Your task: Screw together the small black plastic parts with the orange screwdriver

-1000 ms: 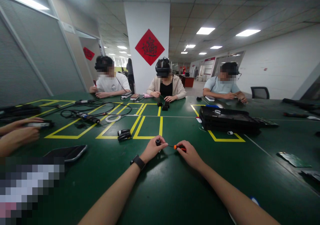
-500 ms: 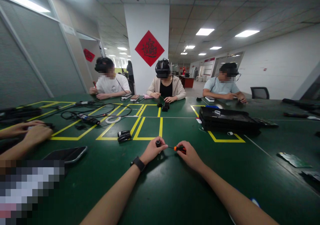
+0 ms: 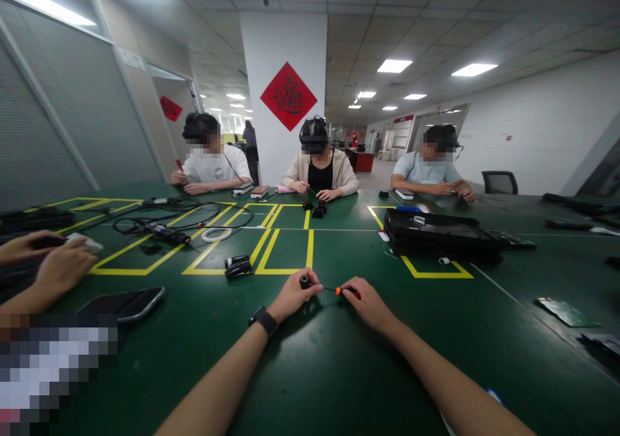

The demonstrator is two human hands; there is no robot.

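Note:
My left hand [image 3: 294, 294], with a dark watch on its wrist, is closed around a small black cylindrical part [image 3: 305, 281]; one round end of it shows above the fingers. In my right hand [image 3: 367, 301] is a screwdriver [image 3: 338, 290] with an orange and black handle, pinched by thumb and fingers. Its thin shaft runs left to the fingertips of my left hand, close to the black part. Whether the tip touches the part is hidden. Both hands are just above the green table [image 3: 310, 371].
Two black cylinders [image 3: 237, 266] lie left of my hands. Black cables [image 3: 167, 232] and a white ring [image 3: 216, 234] are farther left. Stacked black trays [image 3: 440, 232] stand ahead right; a circuit board [image 3: 568, 312] lies at right. A co-worker's hands [image 3: 62, 265] work beside a phone [image 3: 126, 303].
My hands keep the same hold on the black part and screwdriver. The view has shifted slightly. At left, the co-worker's hands have moved, and a white item now shows in them.

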